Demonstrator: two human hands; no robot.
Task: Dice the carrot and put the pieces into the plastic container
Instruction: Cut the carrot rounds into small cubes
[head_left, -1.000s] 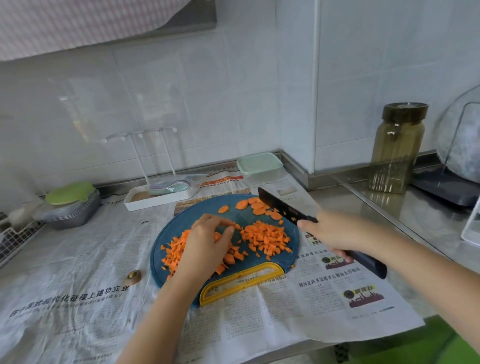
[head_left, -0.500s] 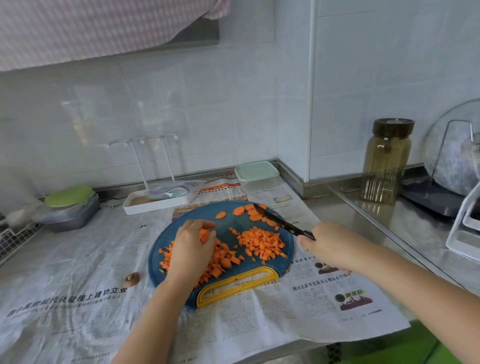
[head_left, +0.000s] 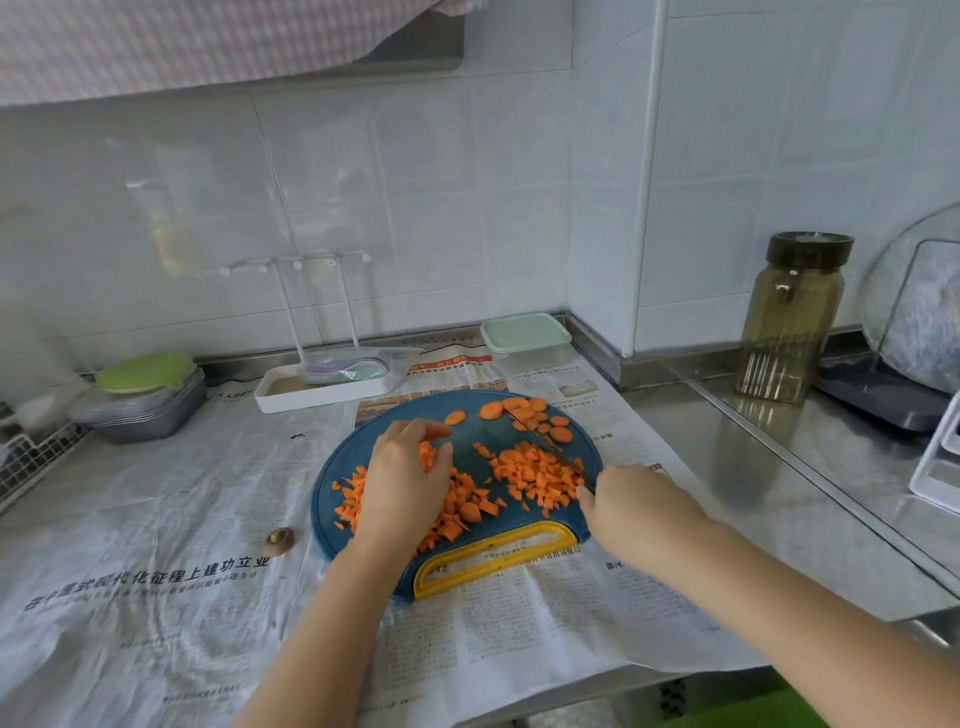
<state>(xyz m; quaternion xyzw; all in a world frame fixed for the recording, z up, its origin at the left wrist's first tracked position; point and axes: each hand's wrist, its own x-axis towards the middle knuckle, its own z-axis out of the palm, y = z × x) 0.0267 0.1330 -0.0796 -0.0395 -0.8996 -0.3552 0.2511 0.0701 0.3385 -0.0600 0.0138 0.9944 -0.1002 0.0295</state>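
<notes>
A round blue cutting board (head_left: 470, 457) with a yellow handle lies on newspaper. Diced carrot (head_left: 535, 475) is heaped at its middle right, and several carrot slices (head_left: 524, 413) lie at its far edge. My left hand (head_left: 405, 478) rests curled over a second heap of dice on the board's left and pinches some pieces. My right hand (head_left: 631, 506) grips the knife (head_left: 545, 441), its blade edge-on against the right heap. The plastic container (head_left: 524, 340) with a pale green lid stands shut behind the board.
A carrot end (head_left: 280, 538) lies on the newspaper left of the board. A white rack tray (head_left: 324, 387) and a green-lidded grey box (head_left: 143, 397) stand at the back left. A tall jar (head_left: 792, 317) and a dish rack (head_left: 940, 457) are at the right.
My right hand has turned the knife from flat above the board to edge-on against the right heap. My left hand has stayed on the left heap, its fingers curling around dice.
</notes>
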